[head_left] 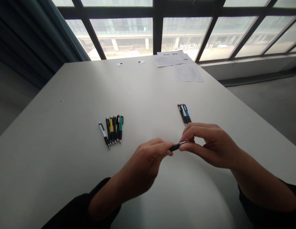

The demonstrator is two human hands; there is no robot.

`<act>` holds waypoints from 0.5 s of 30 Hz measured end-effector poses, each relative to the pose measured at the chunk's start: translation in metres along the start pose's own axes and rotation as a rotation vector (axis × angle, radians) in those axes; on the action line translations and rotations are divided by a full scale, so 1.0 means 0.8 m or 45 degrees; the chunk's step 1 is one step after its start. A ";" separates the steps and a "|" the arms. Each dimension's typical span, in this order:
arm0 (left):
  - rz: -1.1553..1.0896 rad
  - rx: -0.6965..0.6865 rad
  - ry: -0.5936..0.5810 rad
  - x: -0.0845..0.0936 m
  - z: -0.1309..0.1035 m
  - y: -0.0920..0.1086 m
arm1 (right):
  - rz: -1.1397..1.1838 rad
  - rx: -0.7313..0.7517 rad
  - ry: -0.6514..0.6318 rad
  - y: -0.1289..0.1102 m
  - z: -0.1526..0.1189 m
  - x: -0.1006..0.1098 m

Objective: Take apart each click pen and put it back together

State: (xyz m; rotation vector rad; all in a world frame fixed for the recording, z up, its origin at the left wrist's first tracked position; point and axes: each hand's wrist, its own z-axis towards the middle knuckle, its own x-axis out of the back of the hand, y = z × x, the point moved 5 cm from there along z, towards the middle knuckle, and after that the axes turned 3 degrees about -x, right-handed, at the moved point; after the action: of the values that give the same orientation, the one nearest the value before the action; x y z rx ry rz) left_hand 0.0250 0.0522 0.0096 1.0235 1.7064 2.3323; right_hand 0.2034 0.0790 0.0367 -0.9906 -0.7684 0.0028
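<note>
Between my two hands, above the table's near middle, is a dark pen (175, 147). My left hand (149, 159) is closed round one end of it. At the other end, the thumb and fingers of my right hand (210, 143) pinch its silvery tip. Fingers cover much of the pen, so its full length and colour are hidden. Just beyond my right hand lies a small group of pens (183, 113), white, blue and dark, partly covered by the fingers. To the left of my left hand, several pens (114, 128) lie side by side, among them a yellow, a green and a white one.
The white table (143, 95) reaches to the windows. Printed papers (188, 72) lie at its far right, and two round cable covers (141, 62) sit near its far edge. A dark curtain (64, 35) hangs at the left.
</note>
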 end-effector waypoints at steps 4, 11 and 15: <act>0.094 -0.060 0.013 -0.001 0.000 0.006 | -0.180 -0.002 -0.028 -0.003 -0.001 -0.009; 0.308 -0.184 0.095 0.017 -0.001 0.011 | -0.332 0.066 -0.018 -0.007 -0.003 -0.010; 0.355 -0.263 0.078 0.026 -0.002 0.014 | -0.519 0.188 -0.056 -0.012 -0.005 -0.020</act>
State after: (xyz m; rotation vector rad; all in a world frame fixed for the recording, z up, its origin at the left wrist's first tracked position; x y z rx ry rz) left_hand 0.0118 0.0553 0.0287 1.2288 1.3784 2.6660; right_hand 0.1904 0.0648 0.0333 -0.6834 -0.9855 -0.2692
